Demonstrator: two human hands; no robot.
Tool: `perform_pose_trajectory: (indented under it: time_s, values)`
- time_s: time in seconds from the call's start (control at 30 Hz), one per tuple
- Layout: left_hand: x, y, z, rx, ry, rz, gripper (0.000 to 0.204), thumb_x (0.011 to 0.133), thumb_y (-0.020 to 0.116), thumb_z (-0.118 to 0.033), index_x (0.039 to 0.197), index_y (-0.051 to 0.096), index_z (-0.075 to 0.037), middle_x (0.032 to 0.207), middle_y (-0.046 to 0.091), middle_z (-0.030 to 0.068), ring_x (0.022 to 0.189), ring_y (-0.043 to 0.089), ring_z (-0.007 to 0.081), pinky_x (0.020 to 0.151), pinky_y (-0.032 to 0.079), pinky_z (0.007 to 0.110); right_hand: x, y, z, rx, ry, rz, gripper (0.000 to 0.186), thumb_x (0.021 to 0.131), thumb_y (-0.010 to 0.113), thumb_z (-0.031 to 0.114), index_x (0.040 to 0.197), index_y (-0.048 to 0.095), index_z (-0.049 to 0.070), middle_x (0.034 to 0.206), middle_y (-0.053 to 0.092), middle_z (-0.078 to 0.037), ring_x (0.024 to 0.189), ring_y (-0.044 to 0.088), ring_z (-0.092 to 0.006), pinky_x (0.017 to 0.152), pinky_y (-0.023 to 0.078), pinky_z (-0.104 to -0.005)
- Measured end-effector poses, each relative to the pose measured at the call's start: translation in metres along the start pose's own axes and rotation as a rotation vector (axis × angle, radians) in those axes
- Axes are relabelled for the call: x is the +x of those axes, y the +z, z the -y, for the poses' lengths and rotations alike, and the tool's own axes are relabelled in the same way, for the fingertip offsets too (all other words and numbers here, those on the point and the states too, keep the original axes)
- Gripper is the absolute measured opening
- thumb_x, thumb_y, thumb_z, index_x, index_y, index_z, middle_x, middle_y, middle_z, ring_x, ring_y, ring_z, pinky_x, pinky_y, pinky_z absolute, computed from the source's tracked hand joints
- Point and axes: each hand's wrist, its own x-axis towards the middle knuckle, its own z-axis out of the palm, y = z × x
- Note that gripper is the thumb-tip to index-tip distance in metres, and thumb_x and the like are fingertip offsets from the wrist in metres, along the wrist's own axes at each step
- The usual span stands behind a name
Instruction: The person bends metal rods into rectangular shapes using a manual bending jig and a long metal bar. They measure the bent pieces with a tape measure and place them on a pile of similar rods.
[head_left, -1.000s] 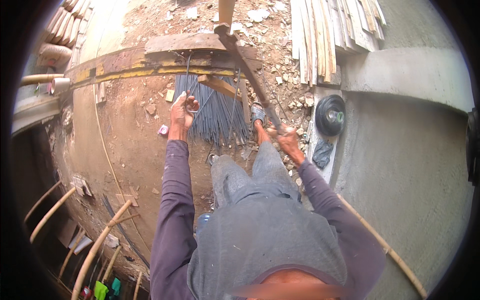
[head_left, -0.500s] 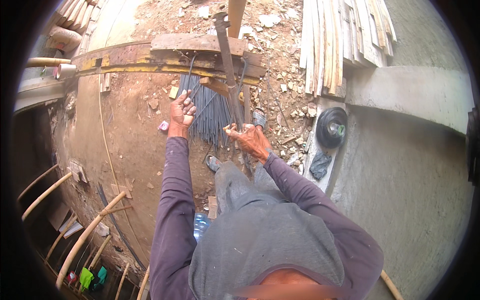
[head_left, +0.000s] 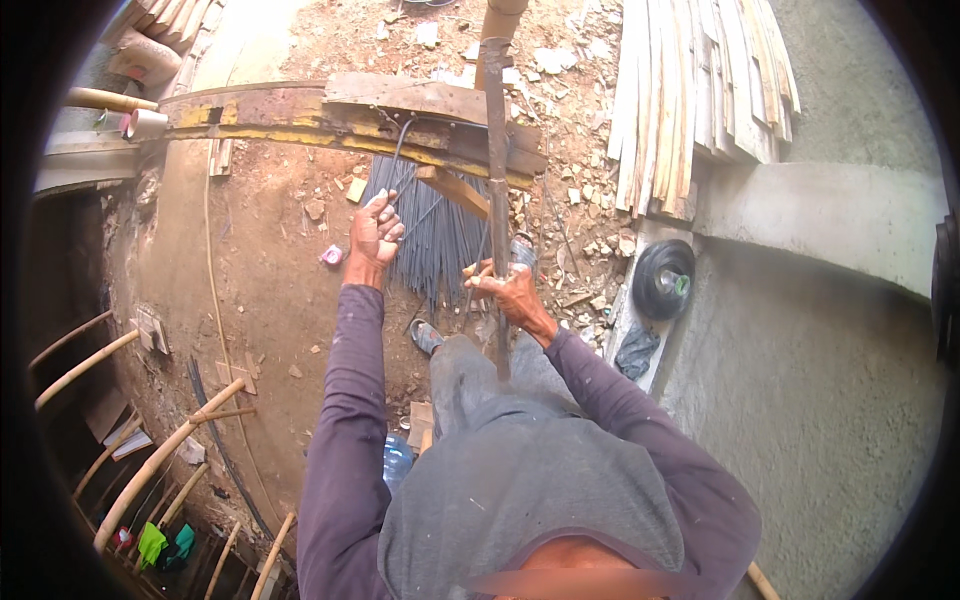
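Observation:
My left hand [head_left: 375, 238] is closed on a thin steel rod [head_left: 401, 150], which runs up to a bend at the edge of the wooden beam [head_left: 270, 130]. My right hand [head_left: 512, 293] is wrapped round a long flat metal bar [head_left: 497, 130], its thumb and a finger pointing left. The bar stands almost straight up and down in the picture, its far end passing over the right part of the beam. Below the beam, between my hands, lies a bundle of dark steel rods [head_left: 425, 240] on the ground. Fine contact between bar, rod and beam is too small to tell.
Long wooden strips [head_left: 655, 100] lie at the far right, by a grey concrete wall [head_left: 800, 380]. A coiled black roll [head_left: 662, 280] rests on a ledge. Bamboo poles [head_left: 165, 460] stand over a dark pit at left. Rubble [head_left: 585, 220] covers the ground; a plastic bottle [head_left: 397, 462] lies near me.
The metal bar has turned from leaning left at its far end to nearly upright in the picture. My right hand has moved slightly right and down with it; my left hand keeps its grip.

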Motion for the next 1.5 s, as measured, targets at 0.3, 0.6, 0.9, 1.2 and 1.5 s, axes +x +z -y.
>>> perform_pose_trajectory:
  time_s: [0.3,0.6,0.9,1.2,1.5]
  values:
    - [-0.063,0.033,-0.006,-0.167,0.018,0.386,0.022,0.104,0.055,-0.022,0.112,0.063,-0.004,0.056,0.027,-0.0094,0.042,0.022,0.0032,0.037,0.021,0.022,-0.062,-0.029,0.034,-0.584,-0.269,-0.188,0.018,0.086,0.075,0.012,0.101,0.071,0.004,0.095,0.070,-0.006,0.085,0.068,-0.0150,0.073,0.057,-0.0327]
    - [-0.049,0.008,0.064,-0.648,-0.128,0.386,0.022,0.104,0.055,-0.027,0.107,0.063,-0.007,0.053,0.027,-0.0081,0.038,0.019,0.0048,0.038,0.017,0.024,-0.146,-0.104,-0.005,-0.894,-0.274,-0.407,0.021,0.083,0.078,0.014,0.094,0.068,0.000,0.089,0.065,-0.010,0.081,0.065,-0.0211,0.072,0.052,-0.0354]
    - [-0.071,-0.103,0.035,-0.635,-0.041,0.575,0.024,0.104,0.056,-0.028,0.109,0.063,-0.005,0.056,0.023,-0.0080,0.041,0.017,0.0056,0.040,0.018,0.025,-0.196,-0.094,-0.064,-1.093,-0.052,-0.625,0.031,0.081,0.076,0.023,0.090,0.064,-0.004,0.079,0.066,-0.017,0.075,0.064,-0.0245,0.069,0.050,-0.0393]
    - [-0.188,-0.399,0.085,-0.620,-0.011,0.248,0.024,0.103,0.057,-0.030,0.110,0.064,-0.007,0.056,0.030,-0.0059,0.043,0.026,0.0069,0.046,0.028,0.025,-0.230,-0.040,-0.152,-1.273,0.231,-0.473,0.046,0.073,0.080,0.031,0.072,0.063,-0.012,0.056,0.056,-0.017,0.053,0.051,-0.0215,0.054,0.043,-0.0446]
    - [-0.169,-0.517,0.135,-0.690,0.140,0.058,0.024,0.106,0.052,-0.032,0.110,0.060,-0.009,0.057,0.032,-0.0056,0.044,0.029,0.0078,0.057,0.035,0.027,-0.041,-0.044,-0.237,-1.395,0.239,-0.029,0.057,0.072,0.081,0.036,0.057,0.055,-0.013,0.046,0.044,-0.012,0.048,0.046,-0.0197,0.049,0.037,-0.0463]
